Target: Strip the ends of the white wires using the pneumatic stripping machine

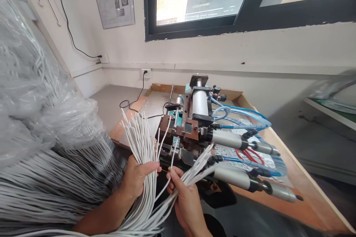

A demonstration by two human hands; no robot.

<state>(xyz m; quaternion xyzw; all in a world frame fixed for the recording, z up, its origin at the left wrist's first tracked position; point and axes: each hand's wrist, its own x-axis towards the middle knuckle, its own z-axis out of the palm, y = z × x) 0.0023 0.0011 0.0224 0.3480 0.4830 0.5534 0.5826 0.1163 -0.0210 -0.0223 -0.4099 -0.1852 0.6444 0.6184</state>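
My left hand is closed round a thick bundle of white cables, whose ends fan upward. Facing it, my right hand pinches a single white cable between thumb and fingers. A second bundle of white cables lies across the same hand, its ends pointing up and right. Just beyond both hands stands a pneumatic machine with brown metal blocks and silver cylinders. The pinched cable's upper end reaches close to the machine's front; whether it touches cannot be made out.
Many grey cables under clear plastic wrap hang at my left. Blue air hoses loop right of the machine, above white scraps in a wood-edged tray. A black power cord runs from a wall socket.
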